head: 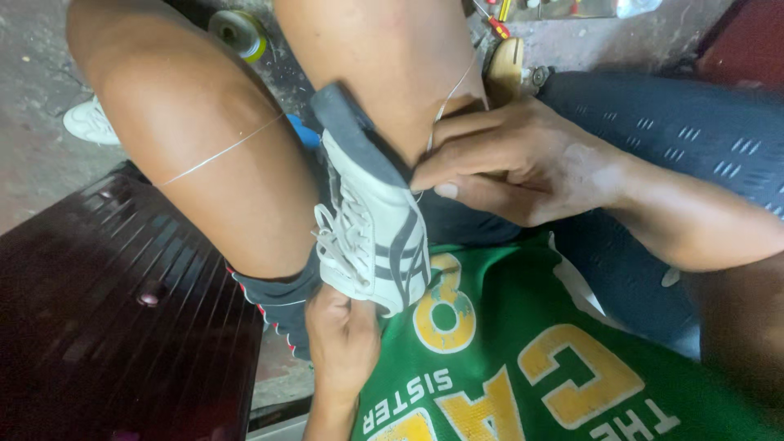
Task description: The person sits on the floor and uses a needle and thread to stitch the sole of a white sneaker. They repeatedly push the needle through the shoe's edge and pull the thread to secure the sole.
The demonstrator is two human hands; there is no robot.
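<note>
It looked like a small shoe-repair spot, set up on rough ground. A bare, stained concrete floor (33,73) lay at ten o'clock, a spool of thread (238,33) at eleven, small red-handled tools (498,24) at one, and another white shoe (90,122) at nine.

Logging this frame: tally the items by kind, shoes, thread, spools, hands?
White sneaker held between the knees: 1
White shoe on the floor: 1
Thread: 1
Yellow-rimmed spool: 1
Hands, left hand and right hand: 2
Total: 6
</note>
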